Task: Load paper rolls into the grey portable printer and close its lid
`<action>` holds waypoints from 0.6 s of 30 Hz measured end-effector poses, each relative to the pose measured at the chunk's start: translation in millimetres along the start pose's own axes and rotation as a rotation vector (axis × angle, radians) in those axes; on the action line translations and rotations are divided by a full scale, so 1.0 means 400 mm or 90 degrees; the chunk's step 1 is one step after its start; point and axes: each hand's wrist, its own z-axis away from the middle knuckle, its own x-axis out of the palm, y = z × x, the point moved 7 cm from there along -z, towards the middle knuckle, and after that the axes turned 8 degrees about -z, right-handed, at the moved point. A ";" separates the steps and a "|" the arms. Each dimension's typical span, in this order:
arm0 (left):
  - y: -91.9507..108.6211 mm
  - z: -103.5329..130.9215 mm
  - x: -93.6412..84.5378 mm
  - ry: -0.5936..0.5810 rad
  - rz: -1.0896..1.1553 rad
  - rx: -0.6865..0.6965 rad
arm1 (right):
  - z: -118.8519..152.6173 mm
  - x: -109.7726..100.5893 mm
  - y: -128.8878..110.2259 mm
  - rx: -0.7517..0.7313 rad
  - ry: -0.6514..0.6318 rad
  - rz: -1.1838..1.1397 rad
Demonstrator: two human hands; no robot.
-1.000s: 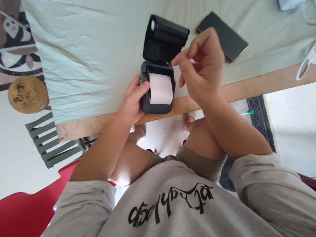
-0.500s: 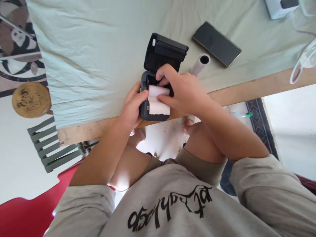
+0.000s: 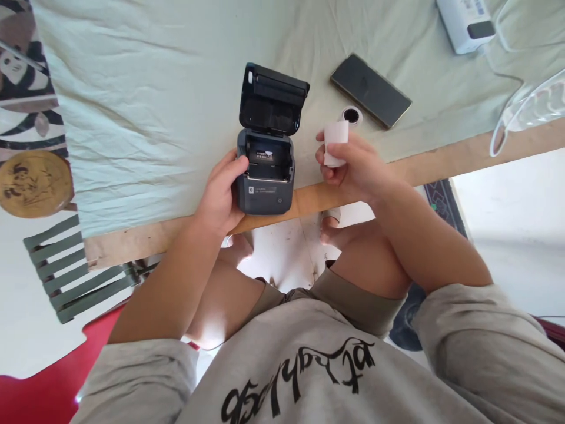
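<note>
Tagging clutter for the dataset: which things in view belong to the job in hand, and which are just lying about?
In the job:
dark device, lid open, in the left hand
white paper roll, in the right hand
second white roll, close by: probably

Lying about, it seems:
phone
white box

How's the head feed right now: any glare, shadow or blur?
Head view: glare whitens the left thigh and washes out floor at right; head view: printer shadowed inside, its fine print illegible; head view: no strong blur on the paper roll.
</note>
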 end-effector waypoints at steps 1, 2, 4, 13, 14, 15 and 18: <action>0.001 0.000 0.002 -0.004 -0.001 0.004 | -0.004 -0.004 0.010 -0.004 0.015 0.012; 0.003 0.000 0.004 -0.006 0.000 0.011 | -0.008 -0.003 0.018 -0.012 0.020 0.028; 0.007 -0.001 0.005 -0.006 0.005 0.029 | -0.018 0.004 0.027 -0.036 0.023 0.070; -0.004 0.000 -0.025 0.027 0.079 0.035 | -0.049 0.070 -0.033 -0.292 0.038 0.547; -0.003 0.002 -0.026 0.028 0.089 0.039 | -0.054 0.075 -0.030 -0.296 0.026 0.569; -0.002 0.003 -0.027 0.027 0.096 0.043 | -0.058 0.078 -0.028 -0.303 0.023 0.596; 0.000 0.006 -0.026 0.008 0.110 0.053 | -0.072 0.073 -0.023 -0.316 0.057 0.703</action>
